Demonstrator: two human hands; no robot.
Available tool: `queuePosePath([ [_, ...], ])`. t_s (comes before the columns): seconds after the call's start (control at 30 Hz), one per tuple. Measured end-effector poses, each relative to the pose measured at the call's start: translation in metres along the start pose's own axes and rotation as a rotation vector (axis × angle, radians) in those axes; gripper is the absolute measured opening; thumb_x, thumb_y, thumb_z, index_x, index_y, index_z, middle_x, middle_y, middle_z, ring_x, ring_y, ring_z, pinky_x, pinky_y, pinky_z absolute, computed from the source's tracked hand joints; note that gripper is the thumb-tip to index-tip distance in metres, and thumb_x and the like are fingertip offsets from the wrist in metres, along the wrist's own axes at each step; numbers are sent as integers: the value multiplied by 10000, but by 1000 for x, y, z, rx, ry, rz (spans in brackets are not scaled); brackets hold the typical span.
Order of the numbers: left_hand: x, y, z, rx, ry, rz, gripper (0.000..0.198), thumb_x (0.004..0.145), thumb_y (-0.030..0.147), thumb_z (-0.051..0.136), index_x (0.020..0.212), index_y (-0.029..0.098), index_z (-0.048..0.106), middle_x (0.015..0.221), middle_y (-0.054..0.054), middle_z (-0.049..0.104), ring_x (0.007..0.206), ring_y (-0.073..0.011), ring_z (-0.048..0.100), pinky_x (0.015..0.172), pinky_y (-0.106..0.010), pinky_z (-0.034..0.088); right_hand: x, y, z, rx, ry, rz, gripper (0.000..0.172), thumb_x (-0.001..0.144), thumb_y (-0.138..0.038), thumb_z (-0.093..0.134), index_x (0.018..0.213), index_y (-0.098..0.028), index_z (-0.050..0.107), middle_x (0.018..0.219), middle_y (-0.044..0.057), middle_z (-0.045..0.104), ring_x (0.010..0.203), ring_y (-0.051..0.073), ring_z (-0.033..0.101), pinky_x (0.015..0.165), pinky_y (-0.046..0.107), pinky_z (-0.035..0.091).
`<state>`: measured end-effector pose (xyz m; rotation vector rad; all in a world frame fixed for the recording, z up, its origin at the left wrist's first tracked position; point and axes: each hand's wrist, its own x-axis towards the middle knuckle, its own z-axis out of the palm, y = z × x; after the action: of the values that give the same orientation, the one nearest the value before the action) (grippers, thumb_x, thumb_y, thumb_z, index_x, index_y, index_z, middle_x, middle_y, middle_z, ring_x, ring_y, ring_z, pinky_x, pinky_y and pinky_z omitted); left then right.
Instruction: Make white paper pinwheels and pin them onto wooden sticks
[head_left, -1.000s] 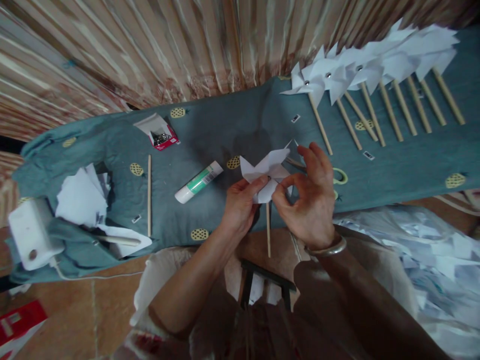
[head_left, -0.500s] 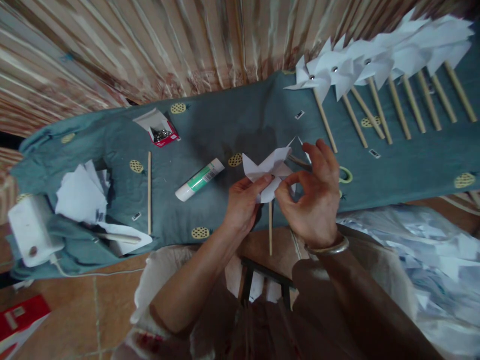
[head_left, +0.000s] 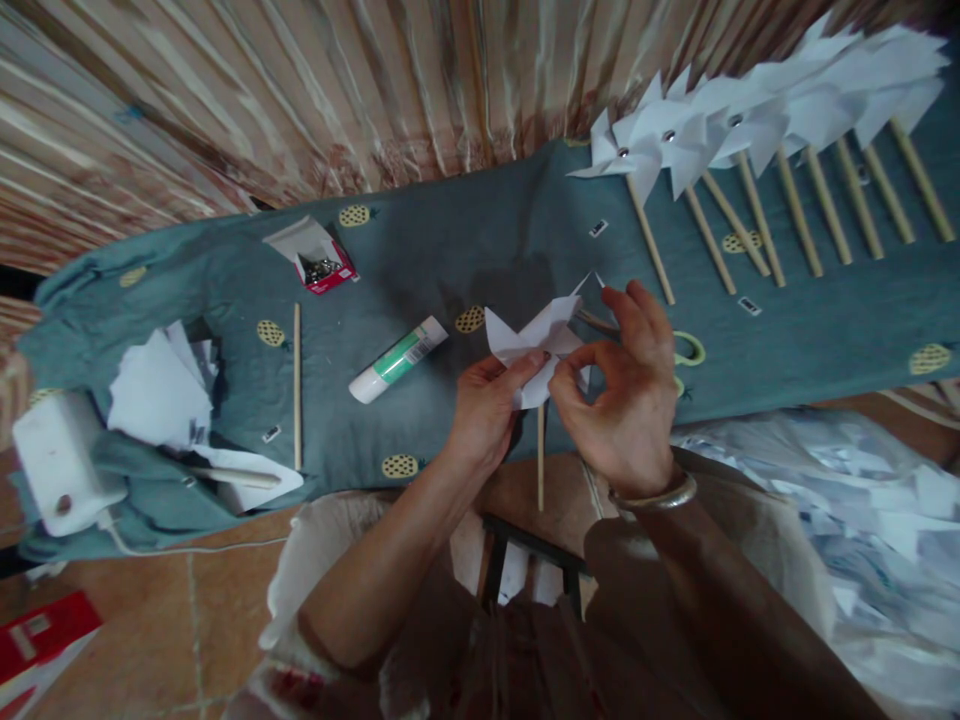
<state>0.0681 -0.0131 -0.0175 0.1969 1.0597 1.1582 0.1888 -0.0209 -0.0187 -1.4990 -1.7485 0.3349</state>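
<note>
While the left hand (head_left: pixel 484 412) clamped its fingers on a white folded-paper pinwheel (head_left: pixel 541 328), the right hand (head_left: pixel 628 412) pinched it, seemingly by one blade, a tan wooden rod (head_left: pixel 541 455) jutting below their fingers.

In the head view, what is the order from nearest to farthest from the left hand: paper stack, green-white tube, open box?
1. Green-white tube, left of the left hand.
2. Open box, farther left, toward the curtain.
3. Paper stack, far left.

A pleated curtain (head_left: pixel 337 90) (tan and brown) hangs behind the cloth-covered table (head_left: pixel 465 240), above tiled floor (head_left: pixel 161 610).
</note>
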Motion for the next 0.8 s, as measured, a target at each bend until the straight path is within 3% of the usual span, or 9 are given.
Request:
queuePosePath([
  [0.1,-1,0,0,-1,-11,5,253,532,255,908,704,145,759,741,-18,757,698,-117,667,803,-264,504,0,2,2,1,-2,-23,101,823,-135,606,803,-230,634,1474,71,509,1479,362,334,1198,604,304],
  [0.3,-1,1,1,5,21,-2,266,531,254,914,713,141,756,745,-18,758,682,-123,667,785,-277,512,-1,5,7,-71,120,-107,114,790,-159,643,736,-230,572,1396,63,592,1402,354,455,1131,612,410],
  [0.8,0,2,1,-9,43,-22,239,546,226,909,695,135,746,710,-13,745,655,-114,661,759,-261,518,-2,7,6,-55,79,-96,140,776,-92,626,760,-226,589,1464,55,527,1461,359,362,1166,601,353],
])
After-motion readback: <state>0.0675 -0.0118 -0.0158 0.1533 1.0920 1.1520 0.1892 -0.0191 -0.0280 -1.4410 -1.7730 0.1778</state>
